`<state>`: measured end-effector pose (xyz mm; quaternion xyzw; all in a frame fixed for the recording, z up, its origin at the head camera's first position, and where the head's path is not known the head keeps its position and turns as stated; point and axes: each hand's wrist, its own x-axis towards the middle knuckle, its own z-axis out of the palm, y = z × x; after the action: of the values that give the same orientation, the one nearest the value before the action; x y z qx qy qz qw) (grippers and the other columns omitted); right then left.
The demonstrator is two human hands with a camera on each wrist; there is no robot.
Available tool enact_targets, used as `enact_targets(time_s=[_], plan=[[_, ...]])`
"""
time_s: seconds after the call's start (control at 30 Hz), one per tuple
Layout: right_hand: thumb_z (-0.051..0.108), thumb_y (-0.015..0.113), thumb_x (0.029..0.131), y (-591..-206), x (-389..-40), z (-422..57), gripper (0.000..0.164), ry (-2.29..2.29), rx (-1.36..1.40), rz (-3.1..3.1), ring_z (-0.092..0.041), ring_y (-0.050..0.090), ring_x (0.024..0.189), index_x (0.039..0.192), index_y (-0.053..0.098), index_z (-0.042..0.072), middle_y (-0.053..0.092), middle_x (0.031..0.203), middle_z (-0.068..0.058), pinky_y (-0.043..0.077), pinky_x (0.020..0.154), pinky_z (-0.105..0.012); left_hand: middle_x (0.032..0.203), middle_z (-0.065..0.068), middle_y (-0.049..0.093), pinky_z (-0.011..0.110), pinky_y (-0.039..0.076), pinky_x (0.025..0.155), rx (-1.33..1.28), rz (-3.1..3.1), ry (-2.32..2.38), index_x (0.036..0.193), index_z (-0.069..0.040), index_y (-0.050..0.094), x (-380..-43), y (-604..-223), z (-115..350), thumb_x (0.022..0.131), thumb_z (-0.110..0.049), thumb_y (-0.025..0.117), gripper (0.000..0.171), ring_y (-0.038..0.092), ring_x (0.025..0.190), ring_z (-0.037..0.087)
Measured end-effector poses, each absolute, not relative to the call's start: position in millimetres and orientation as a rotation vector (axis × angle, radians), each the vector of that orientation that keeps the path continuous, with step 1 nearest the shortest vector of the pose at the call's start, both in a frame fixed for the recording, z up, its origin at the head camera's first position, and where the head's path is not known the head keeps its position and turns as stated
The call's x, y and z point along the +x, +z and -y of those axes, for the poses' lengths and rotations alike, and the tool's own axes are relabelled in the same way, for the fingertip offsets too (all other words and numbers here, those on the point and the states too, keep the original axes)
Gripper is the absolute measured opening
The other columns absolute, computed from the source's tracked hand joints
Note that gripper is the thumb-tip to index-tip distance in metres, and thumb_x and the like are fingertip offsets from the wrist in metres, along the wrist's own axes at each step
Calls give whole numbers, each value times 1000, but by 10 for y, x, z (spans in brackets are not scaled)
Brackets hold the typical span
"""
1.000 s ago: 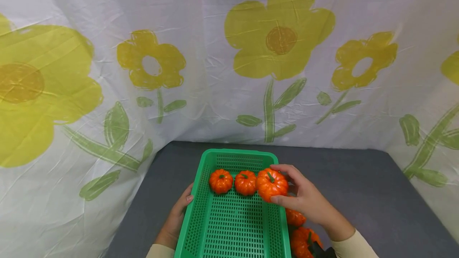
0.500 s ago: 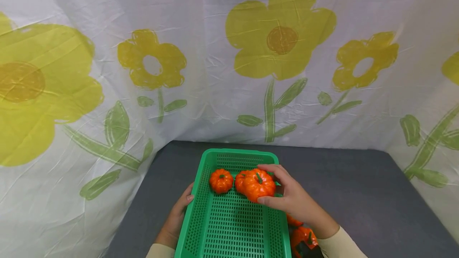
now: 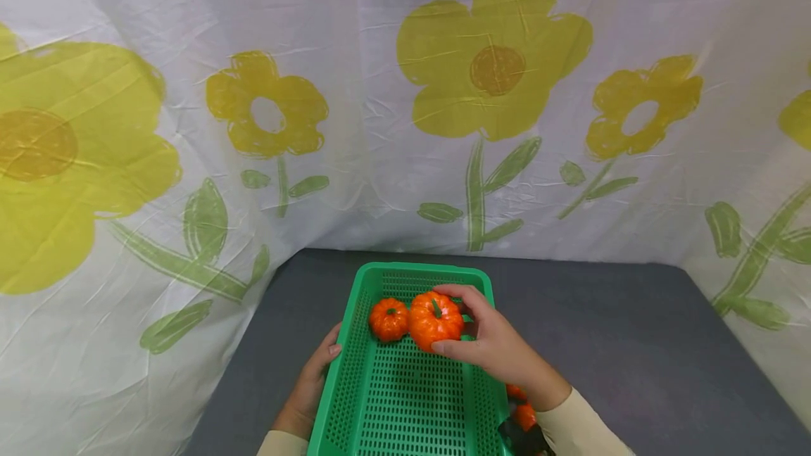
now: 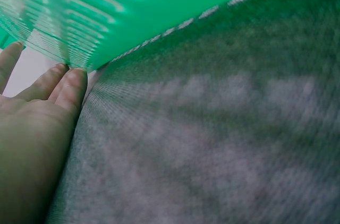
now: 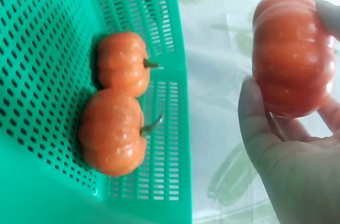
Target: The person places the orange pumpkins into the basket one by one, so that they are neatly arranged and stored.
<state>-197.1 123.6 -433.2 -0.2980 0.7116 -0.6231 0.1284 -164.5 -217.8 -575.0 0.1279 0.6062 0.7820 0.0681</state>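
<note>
Right hand (image 3: 491,340) grips one pumpkin (image 3: 433,321), which hides a second pumpkin (image 5: 112,132) in the basket (image 3: 418,400) from the head view.

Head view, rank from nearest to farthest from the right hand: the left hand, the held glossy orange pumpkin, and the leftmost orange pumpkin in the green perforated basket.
1. Held glossy orange pumpkin: in the right hand.
2. Leftmost orange pumpkin: just left, inside the green perforated basket.
3. Left hand: farther left, at the basket's outer side.
</note>
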Motion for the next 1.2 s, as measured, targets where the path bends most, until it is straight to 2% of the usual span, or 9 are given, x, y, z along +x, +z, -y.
enact_targets(time_s=[0.1, 0.33, 0.43, 0.53, 0.73, 0.83, 0.93, 1.07, 1.2], plan=[[9, 82, 98, -4339, -1982, -1161, 71, -1838, -865, -2051, -39, 60, 122, 160, 47, 10, 46, 154, -16, 59, 95, -50, 172, 18, 30, 35, 42, 116, 399, -1818, 2351, 175, -3, 13, -1647, -5745, 2177, 113, -19, 28, 65, 46, 148, 25], [11, 83, 97, -4387, -1959, -977, 70, -1818, -869, -2036, -36, 58, 124, 159, 49, 10, 44, 152, -13, 59, 96, -41, 168, 7, 40, 37, 42, 116, 408, -1723, 2360, 176, -5, 11, -1630, -5733, 2176, 114, -19, 26, 65, 47, 147, 25], [12, 83, 97, -4408, -1953, -908, 70, -1822, -872, -2024, -36, 57, 124, 158, 50, 11, 43, 150, -13, 59, 96, -42, 167, 7, 41, 39, 42, 117, 408, -1655, 2379, 176, -6, 9, -1619, -5716, 2173, 115, -19, 26, 65, 48, 146, 27], [13, 84, 98, -4442, -1963, -836, 69, -1809, -880, -2021, -35, 56, 124, 158, 50, 12, 43, 149, -13, 59, 96, -43, 168, 4, 40, 38, 42, 116, 422, -1689, 2376, 175, -4, 9, -1628, -5725, 2185, 114, -18, 26, 65, 48, 146, 23], [15, 85, 97, -4539, -1974, -701, 69, -1744, -920, -2060, -34, 56, 122, 157, 51, 7, 46, 147, -13, 60, 93, -40, 172, 18, 30, 32, 40, 115, 334, -1916, 2335, 173, 0, 20, -1655, -5751, 2169, 112, -20, 32, 66, 47, 145, 13], [15, 86, 96, -4560, -1966, -654, 70, -1718, -932, -2071, -35, 56, 122, 156, 51, 4, 48, 146, -14, 60, 93, -38, 172, 18, 30, 30, 40, 113, 288, -1967, 2315, 173, 0, 23, -1652, -5744, 2160, 111, -22, 35, 67, 47, 144, 10], [17, 87, 96, -4547, -1960, -620, 71, -1695, -909, -2080, -35, 56, 122, 157, 52, 6, 48, 146, -12, 59, 93, -38, 173, 19, 28, 38, 41, 115, 285, -1905, 2320, 174, -2, 20, -1642, -5737, 2161, 110, -23, 34, 68, 47, 145, 16], [18, 87, 95, -4519, -1973, -573, 72, -1690, -864, -2074, -34, 55, 122, 157, 52, 10, 47, 147, -11, 60, 93, -40, 174, 22, 25, 50, 35, 118, 234, -1960, 2297, 174, -3, 22, -1648, -5730, 2158, 110, -26, 36, 69, 41, 147, 19], [21, 87, 95, -4504, -2005, -510, 69, -1684, -847, -2075, -33, 56, 122, 155, 54, 13, 47, 146, -10, 60, 92, -38, 174, 21, 24, 49, 37, 117, 197, -1937, 2308, 174, -6, 23, -1647, -5718, 2145, 111, -28, 36, 68, 43, 146, 20]])
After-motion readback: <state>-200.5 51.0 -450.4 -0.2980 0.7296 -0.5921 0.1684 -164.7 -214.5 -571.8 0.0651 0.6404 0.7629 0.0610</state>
